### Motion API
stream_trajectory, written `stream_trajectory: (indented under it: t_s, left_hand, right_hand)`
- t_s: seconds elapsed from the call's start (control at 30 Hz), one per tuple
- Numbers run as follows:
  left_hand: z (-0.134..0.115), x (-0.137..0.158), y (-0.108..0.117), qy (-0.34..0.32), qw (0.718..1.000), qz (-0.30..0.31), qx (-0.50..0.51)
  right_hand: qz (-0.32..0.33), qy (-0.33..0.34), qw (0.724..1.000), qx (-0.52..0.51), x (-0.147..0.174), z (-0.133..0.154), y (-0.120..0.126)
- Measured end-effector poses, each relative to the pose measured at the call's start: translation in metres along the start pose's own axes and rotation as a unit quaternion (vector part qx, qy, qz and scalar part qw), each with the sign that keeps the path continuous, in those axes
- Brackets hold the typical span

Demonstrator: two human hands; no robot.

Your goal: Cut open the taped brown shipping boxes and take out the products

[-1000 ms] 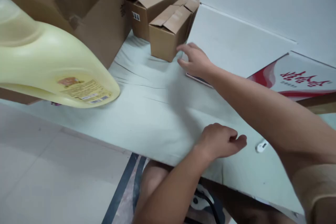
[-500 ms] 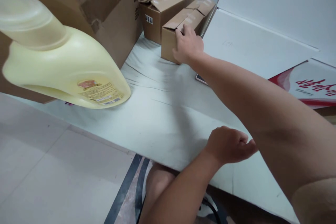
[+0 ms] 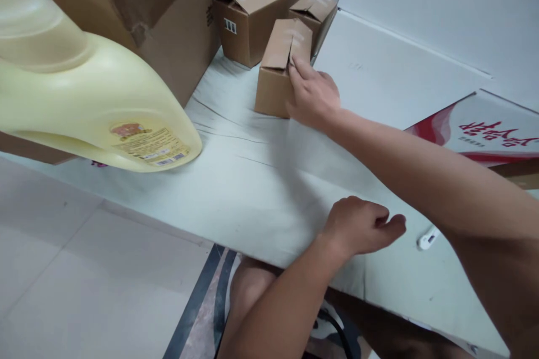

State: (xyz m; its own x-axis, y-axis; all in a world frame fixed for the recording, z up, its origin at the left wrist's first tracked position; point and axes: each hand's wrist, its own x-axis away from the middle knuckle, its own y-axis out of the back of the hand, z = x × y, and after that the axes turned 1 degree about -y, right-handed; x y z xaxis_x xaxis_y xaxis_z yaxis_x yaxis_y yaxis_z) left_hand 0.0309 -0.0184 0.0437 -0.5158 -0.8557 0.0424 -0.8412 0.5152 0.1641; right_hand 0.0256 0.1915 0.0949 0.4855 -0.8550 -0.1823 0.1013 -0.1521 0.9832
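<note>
My right hand (image 3: 314, 92) reaches forward and grips the near end of a small cardboard box (image 3: 273, 90), its fingers on the top flap and right side. The box has taped top flaps with a narrow gap between them. Just behind it stands another small cardboard box (image 3: 315, 10), partly hidden. My left hand (image 3: 360, 224) hovers or rests low over the pale table cover, near the front edge. Its fingers are loosely curled with the thumb sticking out, and nothing shows in it.
A large pale-yellow jug (image 3: 126, 101) stands close on the left, before a big carton (image 3: 185, 22). A longer cardboard box (image 3: 236, 33) sits behind. To the right are a red-and-white box (image 3: 484, 129) and a small white device (image 3: 428, 238) on the table cover (image 3: 236, 196).
My right hand has drawn the small cardboard box towards me, apart from the one behind it. My left thumb has lifted slightly from the curled fingers. The view has shifted a little.
</note>
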Motion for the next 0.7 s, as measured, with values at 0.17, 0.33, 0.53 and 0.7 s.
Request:
stream_trajectory:
  t_s: [0.17,0.33,0.53,0.7]
  left_hand:
    - [-0.005,0.0,0.001,-0.06,0.993,-0.104,-0.018]
    - [0.001,0.006,0.013,-0.162,0.944,-0.277,-0.082]
    - [0.015,0.003,0.027,-0.217,0.849,-0.481,-0.03]
    - [0.022,-0.019,0.022,-0.175,0.855,-0.487,0.035]
  right_hand:
    - [-0.005,0.015,1.0,-0.016,0.076,-0.011,0.011]
    - [-0.016,-0.037,0.998,-0.056,0.155,-0.031,0.028]
    - [-0.114,-0.14,0.973,-0.141,0.295,-0.053,0.026]
    - [-0.292,-0.2,0.923,-0.153,0.401,-0.062,0.008]
